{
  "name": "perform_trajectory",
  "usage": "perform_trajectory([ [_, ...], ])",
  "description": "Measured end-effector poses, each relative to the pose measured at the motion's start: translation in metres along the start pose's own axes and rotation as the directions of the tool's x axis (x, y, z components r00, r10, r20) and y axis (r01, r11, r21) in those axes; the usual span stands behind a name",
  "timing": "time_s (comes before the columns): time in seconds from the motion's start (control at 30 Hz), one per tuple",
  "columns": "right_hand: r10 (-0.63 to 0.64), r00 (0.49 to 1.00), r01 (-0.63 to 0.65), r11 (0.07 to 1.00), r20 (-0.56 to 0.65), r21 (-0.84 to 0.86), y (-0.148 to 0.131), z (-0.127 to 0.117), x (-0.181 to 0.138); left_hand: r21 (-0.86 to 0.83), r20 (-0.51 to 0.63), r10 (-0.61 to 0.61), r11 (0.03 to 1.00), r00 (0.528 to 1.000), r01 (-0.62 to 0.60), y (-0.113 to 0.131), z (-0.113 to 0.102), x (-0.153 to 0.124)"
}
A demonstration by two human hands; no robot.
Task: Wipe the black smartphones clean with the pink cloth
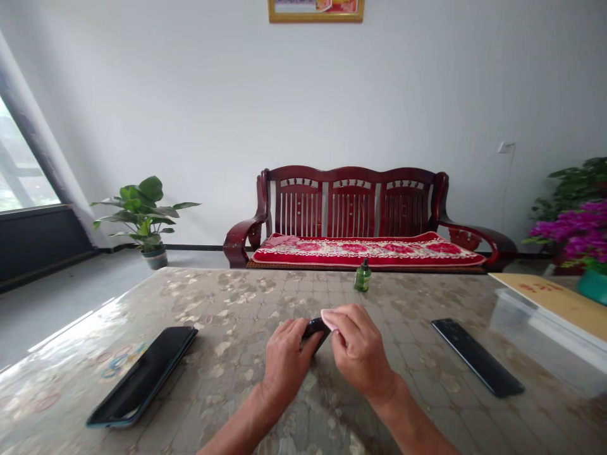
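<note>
Over the middle of the table, my left hand (pixel 287 354) is closed around a black phone (pixel 317 327), tilted and seen nearly edge-on. Its lower part is mostly hidden by the fingers. My right hand (pixel 358 347) is pinched at the phone's upper right edge, with a small whitish piece (pixel 328 318), like a wipe, under its fingertips. Most of that piece is covered, so its kind is unclear. Beyond the hands stands a small green bottle (pixel 362 278) with a dark top.
A dark phone (pixel 145 376) lies on the patterned table cover (pixel 227 392) at left; another black phone (pixel 477 357) lies at right. A clear plastic box (pixel 526 338) with a tan folder (pixel 564 300) on top occupies the right edge. A wooden bench (pixel 351 208) stands behind the table.
</note>
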State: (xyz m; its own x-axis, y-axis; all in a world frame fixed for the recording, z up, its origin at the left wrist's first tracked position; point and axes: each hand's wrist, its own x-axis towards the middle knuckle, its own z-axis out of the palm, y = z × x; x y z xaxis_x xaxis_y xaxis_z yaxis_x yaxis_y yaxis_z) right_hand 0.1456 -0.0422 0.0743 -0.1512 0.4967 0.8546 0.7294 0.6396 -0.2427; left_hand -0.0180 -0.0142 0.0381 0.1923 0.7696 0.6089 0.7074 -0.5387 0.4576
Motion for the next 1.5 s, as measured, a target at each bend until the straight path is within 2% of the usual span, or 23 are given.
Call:
perform_trajectory([
  [0.07,0.082,0.996,-0.083,0.996,-0.038,-0.029,0.009,0.000,0.000,0.014,-0.024,-0.038,0.999,0.999,0.038,-0.002,0.002,0.003],
  [0.13,0.163,0.984,-0.165,0.986,-0.065,-0.030,0.018,0.001,0.001,-0.017,-0.030,-0.125,0.992,0.992,0.124,-0.006,0.008,0.005],
  [0.27,0.269,0.961,-0.266,0.963,-0.064,0.051,0.029,0.007,-0.001,-0.177,0.001,-0.283,0.944,0.959,0.278,-0.011,0.023,0.009],
  [0.5,0.435,0.898,-0.408,0.879,-0.065,0.248,0.040,0.017,-0.005,-0.398,0.000,-0.274,0.882,0.962,0.251,0.003,0.033,0.014],
  [0.6,0.425,0.901,-0.392,0.883,-0.085,0.258,0.039,0.016,-0.005,-0.454,0.017,-0.268,0.856,0.963,0.246,0.005,0.031,0.019],
  [0.73,0.386,0.918,-0.357,0.904,-0.088,0.237,0.030,0.017,-0.005,-0.473,0.097,-0.223,0.847,0.970,0.242,-0.005,0.028,0.023],
  [0.9,0.296,0.952,-0.272,0.932,-0.072,0.239,0.018,0.028,-0.013,-0.306,0.148,-0.180,0.927,0.972,0.218,-0.021,0.012,0.016],
  [1.03,0.179,0.983,-0.170,0.963,-0.028,0.210,0.006,0.040,-0.021,-0.119,0.233,-0.198,0.966,0.952,0.230,-0.031,-0.002,0.001],
  [1.2,0.007,0.997,-0.013,0.997,0.078,0.073,-0.004,0.050,-0.031,-0.059,0.308,-0.216,0.968,0.927,0.245,-0.043,-0.001,-0.019],
  [1.33,-0.017,0.993,0.019,1.000,0.117,-0.015,0.007,0.047,-0.035,-0.043,0.315,-0.210,0.971,0.926,0.235,-0.049,0.004,-0.025],
  [1.5,0.033,0.997,-0.024,0.993,0.076,-0.113,0.037,0.035,-0.038,0.014,0.334,-0.227,0.972,0.915,0.236,-0.048,0.003,-0.023],
])
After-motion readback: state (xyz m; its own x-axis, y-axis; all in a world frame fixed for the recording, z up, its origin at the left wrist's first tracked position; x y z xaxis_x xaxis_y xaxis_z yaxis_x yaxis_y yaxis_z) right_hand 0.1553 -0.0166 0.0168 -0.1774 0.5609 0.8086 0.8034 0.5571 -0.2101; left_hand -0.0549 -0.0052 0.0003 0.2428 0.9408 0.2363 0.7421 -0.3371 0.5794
